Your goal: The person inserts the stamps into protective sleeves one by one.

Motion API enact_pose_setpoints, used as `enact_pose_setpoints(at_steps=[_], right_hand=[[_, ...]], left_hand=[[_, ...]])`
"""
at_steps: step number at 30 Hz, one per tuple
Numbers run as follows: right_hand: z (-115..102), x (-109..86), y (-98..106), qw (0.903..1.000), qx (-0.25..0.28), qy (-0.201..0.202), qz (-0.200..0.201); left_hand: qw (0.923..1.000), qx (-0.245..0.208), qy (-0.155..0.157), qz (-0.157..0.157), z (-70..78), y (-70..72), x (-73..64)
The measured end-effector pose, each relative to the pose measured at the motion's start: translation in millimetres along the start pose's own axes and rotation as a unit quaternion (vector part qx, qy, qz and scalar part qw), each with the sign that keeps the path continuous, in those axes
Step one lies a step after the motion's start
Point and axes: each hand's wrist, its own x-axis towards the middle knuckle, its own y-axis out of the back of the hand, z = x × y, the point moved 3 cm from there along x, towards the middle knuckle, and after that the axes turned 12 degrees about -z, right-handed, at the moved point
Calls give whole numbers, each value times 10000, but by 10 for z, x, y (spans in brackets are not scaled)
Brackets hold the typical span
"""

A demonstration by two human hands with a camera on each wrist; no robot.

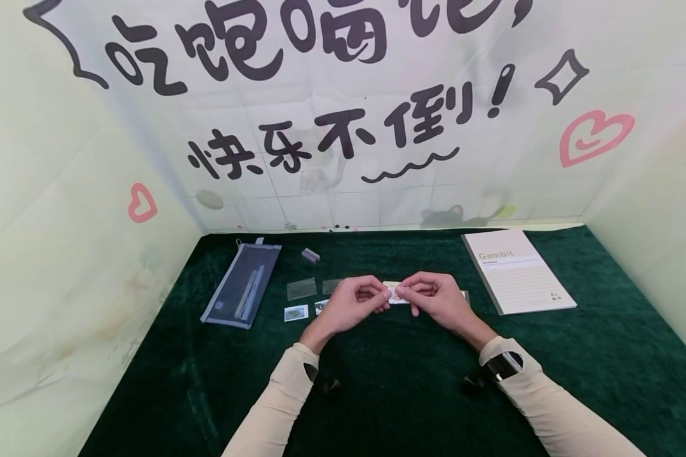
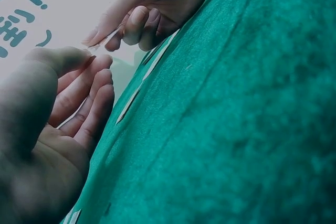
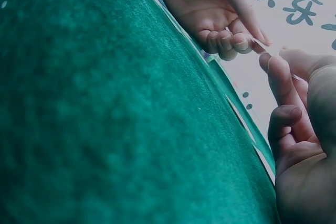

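Both hands meet above the middle of the table, fingertips close together. My left hand (image 1: 351,306) pinches a thin, small stamp-like piece (image 2: 108,39) between thumb and index finger. At its other side my right hand (image 1: 439,298) pinches it too, thumb against index finger. Fingers hide most of the piece, so whether it is one layer or two I cannot tell. Left of the hands lie a small picture stamp (image 1: 296,313) and a second one (image 1: 319,307), partly covered by the left hand. Clear small sleeves (image 1: 301,289) lie just behind them.
A zipped mesh pouch (image 1: 242,285) with pens inside lies at the left. An eraser (image 1: 310,255) sits at the back, and a Gambit notebook (image 1: 520,271) at the right. Dark green cloth (image 1: 400,393) covers the table; a printed curtain (image 1: 343,203) hangs behind.
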Motion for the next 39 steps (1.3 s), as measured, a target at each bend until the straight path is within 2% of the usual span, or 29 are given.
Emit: enact_pose_setpoints(at_steps=[10,14,19,24,28,31,33,36,39], right_hand=[[-8,26,-29,9999,-165,4,-51],[-73,40,-15,9968,-786,139,67],[-200,66,-19,9843,-1749,216,103],[-270,178,-51,9795,-2007,184,0],[-281,334,-81,9824,-1867,14,12],[-262,455,-125,9828,-1830,-225,-57],[-236,528,-166,9820,-1846,-371,-149],[-203,623,-234,9797,-1916,-524,-268],[-182,699,-292,9770,-2013,-610,-339]], left_hand=[[10000,15,30,13,5,29,-36],[9999,136,56,50,17,46,-49],[9993,372,83,62,40,88,-66],[9973,693,217,134,40,203,-102],[9906,1162,469,543,27,385,-178],[9825,1408,802,915,21,545,-263],[9767,1537,1061,1054,22,642,-325],[9666,1907,1357,1039,28,755,-395],[9546,2373,1580,868,26,820,-441]])
